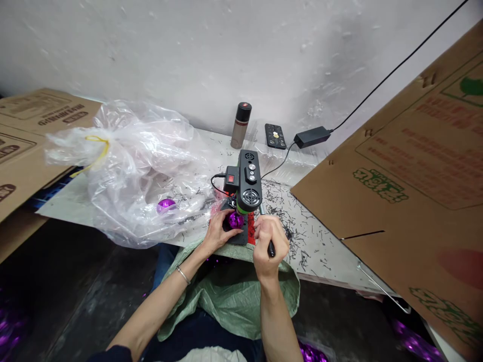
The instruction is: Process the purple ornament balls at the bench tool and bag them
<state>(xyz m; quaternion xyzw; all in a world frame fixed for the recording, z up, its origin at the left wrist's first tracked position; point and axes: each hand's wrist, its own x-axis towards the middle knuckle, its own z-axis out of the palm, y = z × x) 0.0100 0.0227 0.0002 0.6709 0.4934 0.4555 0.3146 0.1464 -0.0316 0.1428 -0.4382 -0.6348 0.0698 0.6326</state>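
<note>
A shiny purple ball (236,220) sits under the head of a small black bench drill press (249,177), on its dark base. My left hand (220,232) grips the ball from the left, thumb and fingers around its near and far sides. My right hand (272,242) is wrapped round the black-tipped lever (271,249) on the machine's right side. Whatever tool is under the machine's head is hidden from above. A second purple ball (166,205) lies by the clear plastic bag (139,176) to the left.
A bottle (241,125), a phone (275,136) and a black power adapter (312,137) stand or lie along the wall. Black scraps litter the white table (317,259). Cardboard boxes (396,201) flank both sides. A green woven sack (226,296) hangs open at the table's front edge.
</note>
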